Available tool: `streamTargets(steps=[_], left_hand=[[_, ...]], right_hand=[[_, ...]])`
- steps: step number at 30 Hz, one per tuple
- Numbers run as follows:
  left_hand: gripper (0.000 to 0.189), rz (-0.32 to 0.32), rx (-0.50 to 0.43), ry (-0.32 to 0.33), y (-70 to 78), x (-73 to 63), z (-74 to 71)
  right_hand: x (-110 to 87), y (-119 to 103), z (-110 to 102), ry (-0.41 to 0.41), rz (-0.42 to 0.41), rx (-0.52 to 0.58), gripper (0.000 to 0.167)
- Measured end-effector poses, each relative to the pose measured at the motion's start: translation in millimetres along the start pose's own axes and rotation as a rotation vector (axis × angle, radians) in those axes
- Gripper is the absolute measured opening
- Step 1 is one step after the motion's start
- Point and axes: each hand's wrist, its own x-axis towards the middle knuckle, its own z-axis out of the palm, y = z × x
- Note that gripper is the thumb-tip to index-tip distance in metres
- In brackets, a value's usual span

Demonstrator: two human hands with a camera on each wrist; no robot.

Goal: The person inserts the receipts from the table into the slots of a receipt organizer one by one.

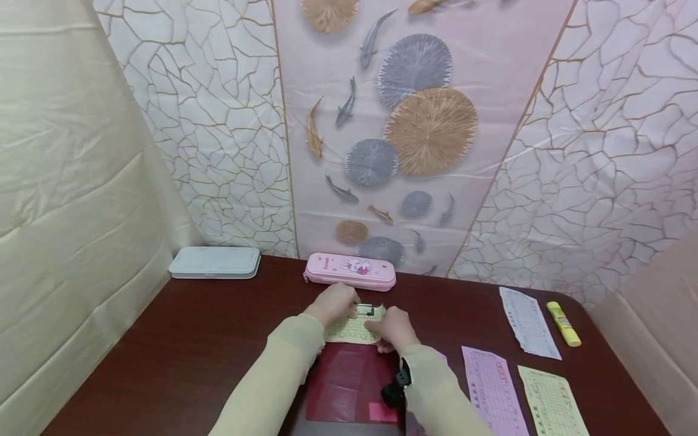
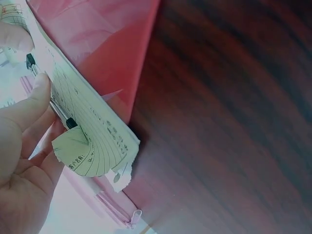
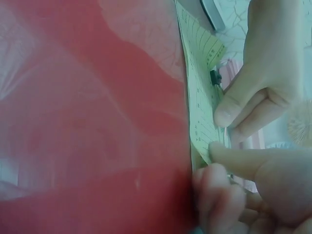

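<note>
Yellow slip (image 1: 345, 332) at the red folder's (image 1: 349, 381) far end, mid-desk (image 1: 191, 369) toward the back edge. Left hand (image 1: 332, 304) pinches the metal clip (image 2: 57, 106); right hand (image 1: 397, 329) grips the slip's right side. Should handle light, floppy, tearable — take side edges; clip probably stiff.

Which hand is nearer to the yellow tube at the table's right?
Right. The right hand is at the right side of the yellow-green slip, left of the yellow tube; the left hand is farther left, at the slip's left side.
</note>
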Motion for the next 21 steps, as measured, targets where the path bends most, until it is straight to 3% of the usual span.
streamTargets(steps=[8, 18, 21], left_hand=[[0.01, -0.009, 0.011, -0.034, 0.6, 0.5, -1.6], [0.008, -0.008, 0.012, -0.028, 3.2, 0.9, -0.6], [0.016, -0.017, 0.004, -0.029, 3.6, -0.8, -1.9]], right_hand=[[-7.6, 1.5, -12.9, 0.055, -0.083, -0.067, 0.026], [-3.5, 19.5, -36.2, 0.136, -0.077, -0.019, 0.018], [-3.4, 25.9, -47.0, 0.156, -0.093, -0.024, 0.019]])
